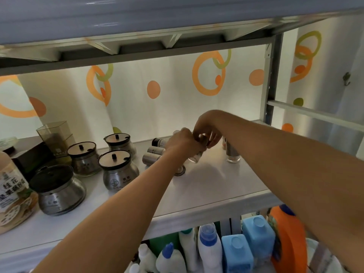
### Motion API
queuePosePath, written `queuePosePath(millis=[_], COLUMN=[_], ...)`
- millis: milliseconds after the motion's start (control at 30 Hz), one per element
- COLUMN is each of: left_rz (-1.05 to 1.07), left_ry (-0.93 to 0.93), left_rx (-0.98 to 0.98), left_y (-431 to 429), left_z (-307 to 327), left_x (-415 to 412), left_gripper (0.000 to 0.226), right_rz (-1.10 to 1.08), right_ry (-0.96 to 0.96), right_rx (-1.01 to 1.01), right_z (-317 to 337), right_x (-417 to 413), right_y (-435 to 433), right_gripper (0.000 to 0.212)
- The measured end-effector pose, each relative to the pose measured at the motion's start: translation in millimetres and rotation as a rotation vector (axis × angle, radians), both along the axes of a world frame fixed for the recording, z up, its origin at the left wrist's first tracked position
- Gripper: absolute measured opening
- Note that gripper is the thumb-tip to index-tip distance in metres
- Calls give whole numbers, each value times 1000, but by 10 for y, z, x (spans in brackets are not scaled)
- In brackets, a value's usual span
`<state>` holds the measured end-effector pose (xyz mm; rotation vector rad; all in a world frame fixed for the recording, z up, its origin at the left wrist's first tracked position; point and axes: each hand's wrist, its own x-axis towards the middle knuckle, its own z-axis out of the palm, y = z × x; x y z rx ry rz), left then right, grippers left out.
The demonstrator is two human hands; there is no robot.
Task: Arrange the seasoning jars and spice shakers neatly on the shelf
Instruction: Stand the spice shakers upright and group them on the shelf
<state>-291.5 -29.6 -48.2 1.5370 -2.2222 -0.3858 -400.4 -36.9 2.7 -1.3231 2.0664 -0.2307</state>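
So, left to right. Furthest left of our grip: four squat seasoning jars on the shelf (pixel 206 186). A big one with a black lid (pixel 57 190) sits at the front. Three smaller ones with tan lids and black knobs stand behind it and toward the grip: (pixel 83 158), (pixel 118 169), (pixel 120 142). They have glass bellies in steel skirts, so we judge them heavy for their size, rigid, breakable and smooth. Take them around the waist under the lid rim. Not by the knob, the lid may lift off.

Just left of the grip: three small shakers lying on their sides, one with a dark cap (pixel 158 142) and two steel ones (pixel 155 150), (pixel 150 158). We judge them light, stiff and prone to rolling. Pinch them mid-barrel and stand them up.

At the grip: our left hand (pixel 182 143) is wrapped around the body of a small glass-based shaker (pixel 197 157). It's tilted, base just above the shelf. Our right hand (pixel 206 133) has fingertips closed on its top end. Whether the cap is being twisted or only steadied, we can't tell. The glass is slick and fragile, so keep the two-handed hold until it's set down.

Just below the grip: a small round item (pixel 179 171) on the shelf, maybe a loose cap or another shaker end-on. Too hidden by the forearm to say.

Right of the grip: one tall shaker (pixel 232 153) standing upright, clear glass base. A second thing behind it is mostly hidden by the right arm.

Count: 4 jars, 5 shakers sure, 2 items unclear.
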Motion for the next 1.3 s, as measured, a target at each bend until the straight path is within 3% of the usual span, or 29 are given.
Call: queuePosePath(millis=[133,267,467,733,933,1100,1300], left_rz=[-139,-196,-161,-17,-114,-275,-325], left_ry=[546,707,641,560,377,243,176], left_rx=[167,153,-82,-181,-106,-11,-18], left_y=[-11,112,386,546,439,241,88], left_z=[-25,-176,-368,-456,-394,-144,-125], left_x=[66,31,-86,-209,-79,27,61], left_gripper=[52,41,48,48,42,27,23], right_rz=[174,348,345,330,376,344,372], right_ry=[-110,53,185,234,471,496,498], right_rx=[-132,-154,-204,-242,-243,-239,-220], right_z=[384,656,575,463,304,256,229], right_x=[-115,-92,-55,-49,-61,-109,-121], right_y=[220,473,548,561,570,554,476], right_gripper=[35,31,30,31,36,37,36])
